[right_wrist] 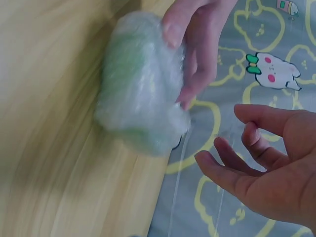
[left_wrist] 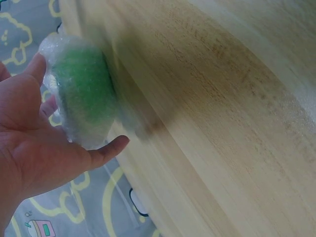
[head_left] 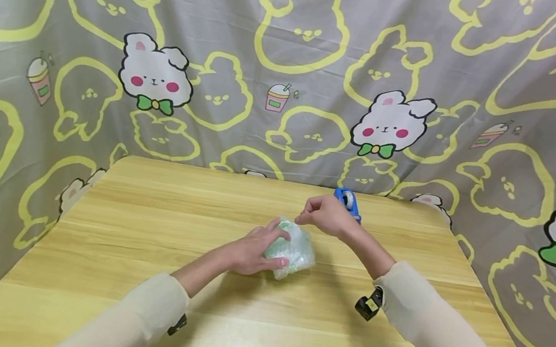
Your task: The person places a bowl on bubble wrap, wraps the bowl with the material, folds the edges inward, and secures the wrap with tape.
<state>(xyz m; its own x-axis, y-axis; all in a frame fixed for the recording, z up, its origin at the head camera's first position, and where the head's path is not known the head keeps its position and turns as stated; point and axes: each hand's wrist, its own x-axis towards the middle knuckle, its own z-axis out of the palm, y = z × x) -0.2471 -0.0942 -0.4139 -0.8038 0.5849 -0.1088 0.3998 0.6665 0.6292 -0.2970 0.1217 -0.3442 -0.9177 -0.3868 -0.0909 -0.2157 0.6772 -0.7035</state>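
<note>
A green object wrapped in clear bubble wrap (head_left: 299,252) stands over the middle of the wooden table; its kind is hidden by the wrap. My left hand (head_left: 254,249) grips this bundle from the left, thumb on the near side and fingers round the far side. In the left wrist view the green (left_wrist: 81,81) shows through the plastic. My right hand (head_left: 327,215) hovers just beyond the bundle's upper right, its fingers loosely bent. Seen from the right wrist, those fingers (right_wrist: 266,170) are apart from the wrap, with nothing visible between them.
A blue tape dispenser (head_left: 354,210) with a roll in it stands at the back of the table (head_left: 173,206), partly behind my right hand. Grey patterned curtain (head_left: 233,33) surrounds the table's back and sides. Small black cameras (head_left: 368,304) sit at both wrists.
</note>
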